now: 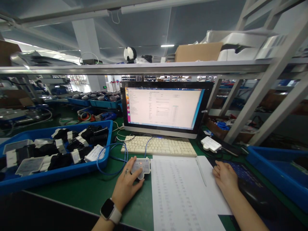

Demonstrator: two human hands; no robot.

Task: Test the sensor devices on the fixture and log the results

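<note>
My left hand point(128, 183) is closed around a small white electronic box point(144, 164) on the green bench, one finger lying across its face. A red light glows on the box, and a blue cable runs close by. To its right lie printed sheets of paper point(173, 195) with a white pen point(201, 171) on them. My right hand point(225, 176) rests at the right edge of the paper, its fingers curled in and nothing visible in them. Just beside that hand, a black mouse point(256, 197) sits on a dark mouse pad point(247, 175).
A white keyboard point(158, 146) stands before a lit monitor point(163, 107). On the left, a blue tray point(60, 171) holds black and white parts. A similar white box point(210, 144) lies right of the keyboard. Another blue tray point(274, 171) is at far right; a shelf point(149, 68) crosses overhead.
</note>
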